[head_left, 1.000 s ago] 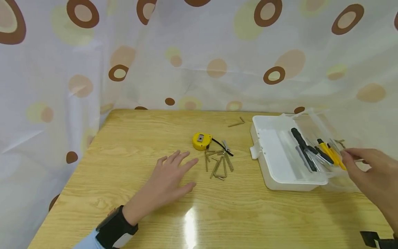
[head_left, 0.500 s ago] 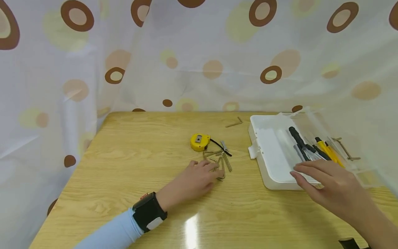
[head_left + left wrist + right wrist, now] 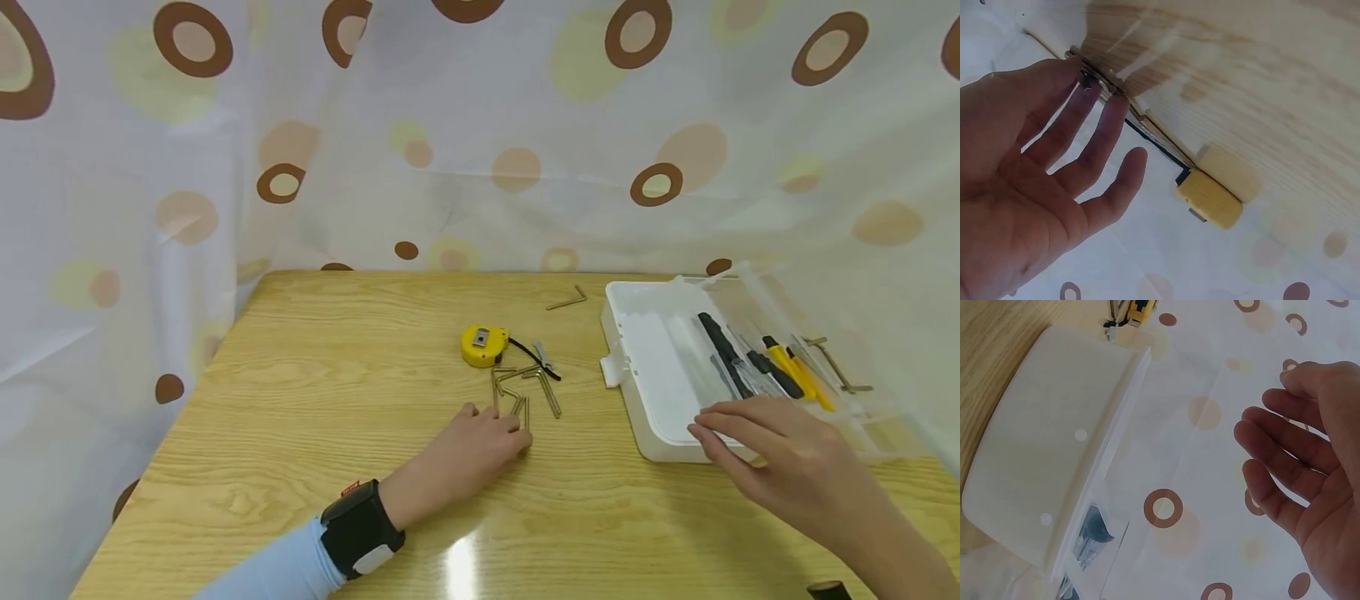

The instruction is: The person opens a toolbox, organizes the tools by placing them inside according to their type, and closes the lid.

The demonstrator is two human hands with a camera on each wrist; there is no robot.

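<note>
My left hand (image 3: 472, 454) is at the near side of a loose pile of brass-coloured hex keys (image 3: 551, 398). In the left wrist view its thumb and fingertips pinch hex keys (image 3: 1094, 74) low over the wooden table; the exact number is hidden. Just beyond the pile lies a yellow tape measure (image 3: 480, 346) with a black strap, beside a small grey wrench (image 3: 543, 353). Over the near rim of a white plastic box (image 3: 626, 392) hovers my right hand (image 3: 795, 467), fingers loosely bent and holding nothing.
The box's clear lid (image 3: 892, 425) is folded open to the right. Among the tools on that side are a black-handled screwdriver (image 3: 722, 342), a yellow-handled tool (image 3: 789, 367) and a hex key (image 3: 836, 367). One more hex key (image 3: 567, 300) lies near the table's back edge. A dotted curtain (image 3: 450, 150) hangs behind.
My right hand has let go of the hex key in the lid and come left over the box's near edge. My left hand has moved right to the pile and drawn hex keys slightly nearer.
</note>
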